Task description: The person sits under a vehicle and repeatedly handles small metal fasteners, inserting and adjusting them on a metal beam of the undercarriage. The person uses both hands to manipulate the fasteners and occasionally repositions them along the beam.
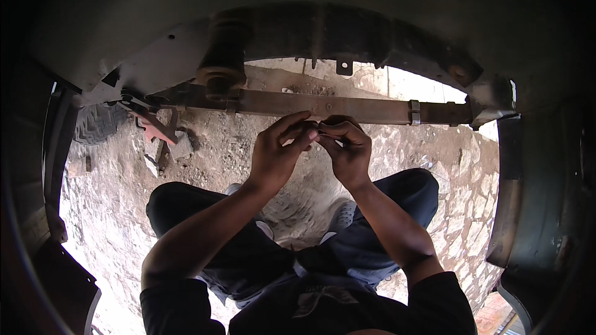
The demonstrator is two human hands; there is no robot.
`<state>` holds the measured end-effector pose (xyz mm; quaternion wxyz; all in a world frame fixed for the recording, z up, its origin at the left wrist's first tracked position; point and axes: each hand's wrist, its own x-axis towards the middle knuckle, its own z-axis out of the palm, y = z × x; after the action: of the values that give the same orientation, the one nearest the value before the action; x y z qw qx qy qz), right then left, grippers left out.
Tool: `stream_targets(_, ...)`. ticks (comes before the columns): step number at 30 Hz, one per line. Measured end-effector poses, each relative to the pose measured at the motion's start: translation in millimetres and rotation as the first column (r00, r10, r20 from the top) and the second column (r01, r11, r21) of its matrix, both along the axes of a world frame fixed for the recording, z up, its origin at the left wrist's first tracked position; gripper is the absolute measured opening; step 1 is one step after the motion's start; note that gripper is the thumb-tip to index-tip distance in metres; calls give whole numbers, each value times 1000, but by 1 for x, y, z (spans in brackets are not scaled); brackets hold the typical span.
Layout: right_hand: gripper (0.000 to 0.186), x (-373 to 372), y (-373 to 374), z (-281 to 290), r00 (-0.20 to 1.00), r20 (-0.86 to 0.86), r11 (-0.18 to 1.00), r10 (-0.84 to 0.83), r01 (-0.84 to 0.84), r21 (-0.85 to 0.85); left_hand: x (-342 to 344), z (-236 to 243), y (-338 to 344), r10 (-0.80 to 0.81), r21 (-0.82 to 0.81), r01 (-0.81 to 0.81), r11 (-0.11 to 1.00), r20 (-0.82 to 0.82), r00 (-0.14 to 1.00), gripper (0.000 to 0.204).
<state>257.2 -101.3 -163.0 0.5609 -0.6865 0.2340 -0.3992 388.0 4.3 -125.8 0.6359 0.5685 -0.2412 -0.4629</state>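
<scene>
My left hand (pixel 277 150) and my right hand (pixel 349 149) meet in front of me, fingertips pressed together. Between the pinched fingers of both sits something small and dark, too small to make out. Just beyond the fingers runs a rusty leaf spring (pixel 360 108), bound by a metal clamp (pixel 415 112) toward its right end. Neither hand visibly grips the spring; whether a finger touches it I cannot tell.
Dark vehicle bodywork arches overhead and down both sides. A dark cylindrical part (pixel 221 65) hangs above the spring's left half. At left are a treaded tire (pixel 99 123), a red metal stand (pixel 155 128) and stones (pixel 180 145). Rough stony ground (pixel 118 211) lies below.
</scene>
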Motion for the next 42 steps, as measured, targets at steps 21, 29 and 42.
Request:
stream_targets(21,37,-28,-8,2,947,-40,747,318,-224,626,-13,1,12,-89,43,80,996,624,776,34)
stream_targets(29,28,-23,-23,-14,974,-123,813,191,-87,576,5,-35,-15,-41,-34,62,998,424,905,35)
stream_targets(42,16,23,-103,-57,756,-642,774,-129,-327,-541,91,-94,-113,-548,545,57,837,829,114,53)
